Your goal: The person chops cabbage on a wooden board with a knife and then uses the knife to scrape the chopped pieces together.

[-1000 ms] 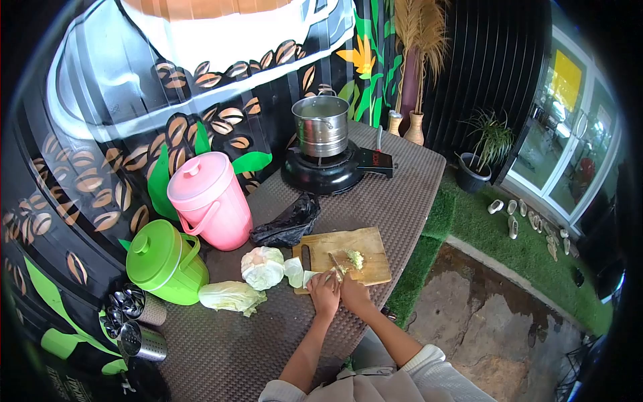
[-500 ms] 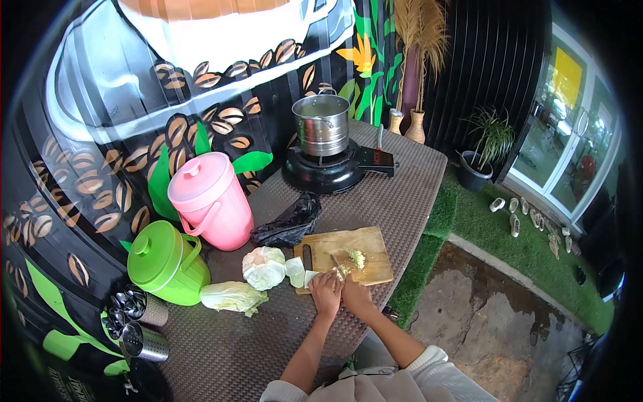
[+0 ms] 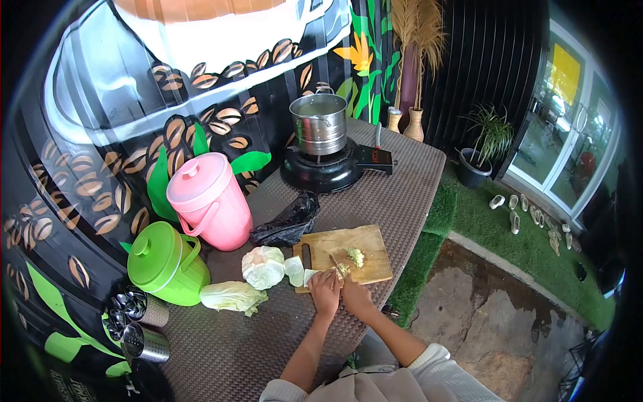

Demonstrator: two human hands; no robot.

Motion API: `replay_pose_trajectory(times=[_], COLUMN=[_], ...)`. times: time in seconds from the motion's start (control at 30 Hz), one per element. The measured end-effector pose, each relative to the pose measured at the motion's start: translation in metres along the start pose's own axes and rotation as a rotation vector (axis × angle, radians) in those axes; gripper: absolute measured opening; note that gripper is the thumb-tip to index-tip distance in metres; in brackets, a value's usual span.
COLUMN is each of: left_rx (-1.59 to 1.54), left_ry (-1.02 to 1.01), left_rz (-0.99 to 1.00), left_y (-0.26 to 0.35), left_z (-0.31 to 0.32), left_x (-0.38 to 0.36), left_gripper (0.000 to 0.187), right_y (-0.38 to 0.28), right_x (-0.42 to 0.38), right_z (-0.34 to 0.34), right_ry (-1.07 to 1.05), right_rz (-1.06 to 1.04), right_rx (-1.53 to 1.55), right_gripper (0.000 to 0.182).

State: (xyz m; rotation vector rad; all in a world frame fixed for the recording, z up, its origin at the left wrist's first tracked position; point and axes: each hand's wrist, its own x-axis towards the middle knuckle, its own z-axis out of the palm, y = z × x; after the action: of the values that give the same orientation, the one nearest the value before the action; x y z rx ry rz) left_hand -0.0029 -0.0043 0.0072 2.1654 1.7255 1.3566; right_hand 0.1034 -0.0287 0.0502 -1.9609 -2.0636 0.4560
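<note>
A wooden cutting board [image 3: 375, 248] lies near the table's right front edge. At its lower left, my left hand [image 3: 325, 289] presses with closed fingers on a pale cabbage piece [image 3: 309, 276]. Just right of it, my right hand [image 3: 356, 295] is closed round a knife [image 3: 337, 263], whose handle is hidden. Finely chopped cabbage [image 3: 355, 256] sits in a small pile on the board beyond the blade. Another pale piece [image 3: 294, 270] lies at the board's left edge, beside a cut cabbage head [image 3: 263, 267].
A leafy cabbage piece [image 3: 233, 297], a black plastic bag [image 3: 288, 222], a pink jug [image 3: 213, 201] and a green jug [image 3: 167, 262] stand or lie on the left. Utensil holders [image 3: 145, 342] are at the lower left. A metal pot [image 3: 319, 127] sits on a black stove [image 3: 321, 169] behind.
My right hand has shifted very slightly at the board with the knife. The rest of the scene shows almost no difference.
</note>
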Motion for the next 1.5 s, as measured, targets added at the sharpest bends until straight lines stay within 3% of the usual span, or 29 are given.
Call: replay_pose_trajectory(times=[0.23, 0.33, 0.5, 0.83, 0.9, 1.5], left_rx=[0.008, 0.0, -0.069, -0.09, -0.098, -0.016], left_ry=[0.0, -0.011, 0.011, 0.016, 0.052, 0.042], left_rz=[0.003, -0.006, -0.015, -0.018, 0.007, 0.038], left_y=[0.002, -0.002, -0.004, -0.003, -0.003, -0.002], left_z=[-0.002, 0.0, 0.001, 0.002, 0.002, 0.004], left_x=[-0.002, 0.0, -0.001, -0.001, -0.001, -0.001], left_gripper=[0.02, 0.018, 0.017, 0.017, 0.018, 0.019], right_y=[0.009, 0.011, 0.005, 0.001, -0.006, 0.0], right_x=[0.017, 0.023, -0.001, 0.012, -0.002, -0.003], right_z=[0.026, 0.017, 0.02, 0.009, 0.012, 0.025], right_ry=[0.033, 0.029, -0.004, 0.017, -0.023, 0.044], right_rz=[0.063, -0.053, 0.111, 0.021, 0.13, 0.013], right_rx=[0.104, 0.001, 0.085, 0.026, 0.071, -0.029], right_gripper=[0.034, 0.023, 0.022, 0.02, 0.021, 0.026])
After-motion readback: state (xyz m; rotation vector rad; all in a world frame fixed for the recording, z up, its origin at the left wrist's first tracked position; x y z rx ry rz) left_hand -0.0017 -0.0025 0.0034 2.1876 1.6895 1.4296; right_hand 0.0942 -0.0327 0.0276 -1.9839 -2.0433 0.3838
